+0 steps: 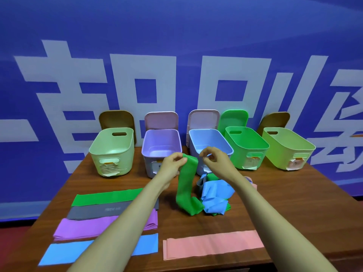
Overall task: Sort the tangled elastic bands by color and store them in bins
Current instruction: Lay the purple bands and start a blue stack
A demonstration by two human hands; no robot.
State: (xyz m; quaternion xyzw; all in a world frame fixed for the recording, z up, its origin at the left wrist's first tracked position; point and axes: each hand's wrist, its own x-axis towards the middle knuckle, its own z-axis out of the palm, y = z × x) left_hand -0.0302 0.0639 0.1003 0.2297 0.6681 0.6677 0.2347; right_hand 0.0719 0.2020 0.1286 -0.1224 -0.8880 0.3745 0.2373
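Blue backdrop (176, 36) behind the table carries huge white Chinese-style characters, cropped by bins and frame edges, not fully readable. Grey band (102, 210) has a small pale print, too blurred to read. Paper labels on bin fronts (110, 169): illegible.

Two bare forearms enter from the lower edge; no sleeve covers either as far as the frame shows; left hand (171, 165) and right hand (215, 160) are ungloved; wrists and fingers carry no visible accessory.
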